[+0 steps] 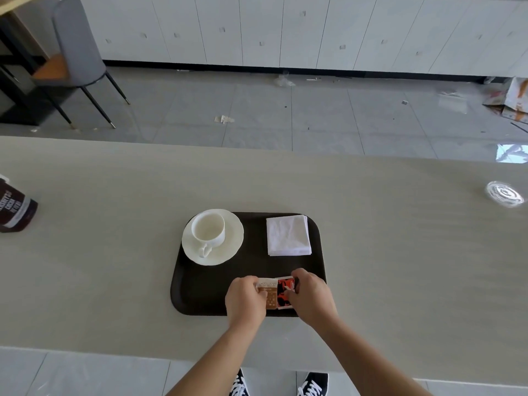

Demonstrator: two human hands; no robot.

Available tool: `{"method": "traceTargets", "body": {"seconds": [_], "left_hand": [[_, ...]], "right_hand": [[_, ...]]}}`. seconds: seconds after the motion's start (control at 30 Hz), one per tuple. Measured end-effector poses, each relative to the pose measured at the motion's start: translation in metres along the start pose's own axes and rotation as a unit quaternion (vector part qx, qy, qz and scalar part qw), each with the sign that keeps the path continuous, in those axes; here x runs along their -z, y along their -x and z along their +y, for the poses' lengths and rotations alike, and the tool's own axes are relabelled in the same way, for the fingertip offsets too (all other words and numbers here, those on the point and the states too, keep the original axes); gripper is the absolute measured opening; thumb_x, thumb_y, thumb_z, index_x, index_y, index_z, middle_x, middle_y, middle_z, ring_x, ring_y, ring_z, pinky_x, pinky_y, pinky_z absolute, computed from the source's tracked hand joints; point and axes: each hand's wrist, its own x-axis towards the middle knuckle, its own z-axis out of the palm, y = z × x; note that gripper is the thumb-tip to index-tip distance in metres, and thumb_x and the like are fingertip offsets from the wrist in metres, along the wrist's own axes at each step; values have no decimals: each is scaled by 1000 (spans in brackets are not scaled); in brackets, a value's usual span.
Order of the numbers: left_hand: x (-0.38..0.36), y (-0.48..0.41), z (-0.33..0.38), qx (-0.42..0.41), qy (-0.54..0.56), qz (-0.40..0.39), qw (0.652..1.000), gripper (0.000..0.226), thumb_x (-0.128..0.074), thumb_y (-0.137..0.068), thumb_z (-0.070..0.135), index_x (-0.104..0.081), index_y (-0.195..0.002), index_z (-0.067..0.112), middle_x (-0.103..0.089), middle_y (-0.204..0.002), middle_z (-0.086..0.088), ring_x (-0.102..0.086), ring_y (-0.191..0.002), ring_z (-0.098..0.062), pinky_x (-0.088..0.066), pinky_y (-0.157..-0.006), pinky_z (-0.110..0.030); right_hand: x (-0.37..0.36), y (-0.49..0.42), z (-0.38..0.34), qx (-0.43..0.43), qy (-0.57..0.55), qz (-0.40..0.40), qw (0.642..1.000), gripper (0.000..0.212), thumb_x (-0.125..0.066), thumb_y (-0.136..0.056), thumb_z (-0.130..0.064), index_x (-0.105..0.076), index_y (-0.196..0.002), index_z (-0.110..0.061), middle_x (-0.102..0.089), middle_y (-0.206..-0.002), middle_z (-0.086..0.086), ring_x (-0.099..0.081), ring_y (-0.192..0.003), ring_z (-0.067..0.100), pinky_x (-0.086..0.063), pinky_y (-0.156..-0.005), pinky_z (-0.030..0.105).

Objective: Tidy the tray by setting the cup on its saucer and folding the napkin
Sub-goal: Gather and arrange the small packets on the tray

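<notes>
While left hand and right hand pinch packets | cup on saucer, folded napkin: apart, beyond fingers

A long pale table had a brown bag near its left end and a clear round lid far off to the right. A tan packet and a red packet were side by side, touching. Behind the table, a grey chair stood on the grey floor, where bits of paper lay.
</notes>
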Motion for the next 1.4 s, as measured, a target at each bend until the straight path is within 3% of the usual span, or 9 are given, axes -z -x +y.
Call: {"method": "traceTargets", "body": {"seconds": [0.27, 0.47, 0.67, 0.83, 1.17, 1.4], "left_hand": [[0, -4, -9, 0, 20, 1, 1000, 29, -71, -85, 17, -68, -114, 17, -69, -99, -1, -63, -91, -15, -49, -74, -23], [1, -6, -9, -13, 10, -2, 1000, 30, -70, -86, 17, -66, -116, 19, -64, -101, -1, -62, -89, -14, -40, -65, -15], [1, -3, -14, -44, 0, -5, 999, 32, -74, -81, 30, -67, -113, 29, -56, -91, 6, -55, -74, -7, -40, -60, -17], [-1, -2, -15, -63, -14, -9, 998, 34, -77, -80, 33, -67, -112, 31, -54, -94, 6, -59, -79, -10, -51, -68, -21], [-1, -3, -16, -58, -11, -3, 998, 36, -77, -79, 34, -66, -114, 30, -49, -91, 8, -52, -74, -7, -39, -62, -16], [10, -5, -19, -60, -29, 21, 998, 30, -66, -88, 27, -64, -118, 23, -57, -99, 3, -55, -81, -9, -43, -65, -19]], "right_hand": [[-2, 2, 0, -2, -1, 5, 1000, 36, -70, -85, -27, -55, -117, -22, -62, -93, -7, -57, -79, 11, -41, -59, 18], [-3, 2, 0, -6, -4, 5, 1000, 37, -71, -84, -29, -56, -118, -21, -64, -97, -5, -58, -83, 14, -51, -69, 26], [-2, 2, 0, -3, -10, 6, 1000, 40, -69, -86, -29, -55, -123, -20, -63, -97, -5, -58, -82, 13, -47, -66, 22], [-1, 2, 1, 0, -8, 5, 1000, 41, -68, -87, -28, -54, -126, -20, -64, -99, -5, -58, -83, 12, -43, -66, 20], [1, 2, 1, 6, -10, 3, 1000, 41, -69, -87, -28, -55, -124, -20, -64, -98, -5, -57, -81, 11, -42, -62, 18], [2, 3, 0, -3, -30, 14, 999, 28, -57, -93, -28, -57, -120, -19, -60, -93, -6, -57, -80, 11, -44, -62, 21]]}}
